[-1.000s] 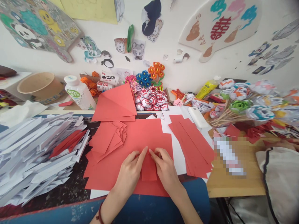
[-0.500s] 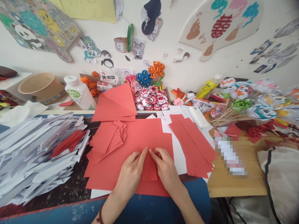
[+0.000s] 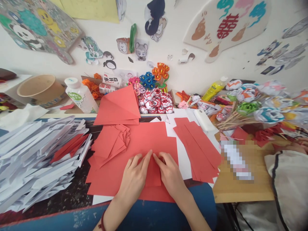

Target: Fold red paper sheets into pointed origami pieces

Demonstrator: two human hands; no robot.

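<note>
A small rectangular piece of red paper [image 3: 153,178] lies between my hands, over larger red sheets [image 3: 149,134]. My left hand [image 3: 135,175] is closed at the upper left of this piece, its index finger pointing to the top. On the other side, my right hand [image 3: 170,173] presses the piece's upper right with thumb and index finger. The fingertips of both hands nearly meet at the top edge. Parts of the paper are hidden under the fingers. Small folded red pieces [image 3: 113,141] lie up and left of my left hand.
Folded white paper strips [image 3: 40,160] are heaped at the left. Red strips [image 3: 197,150] lie to the right on white paper. Behind stand a white bottle [image 3: 81,96] and red-white paper flowers [image 3: 156,101]. Another person's pale sleeve [image 3: 288,183] is at the far right.
Both hands stay on the small red paper with only a tiny shift of the fingers. The view has moved very slightly.
</note>
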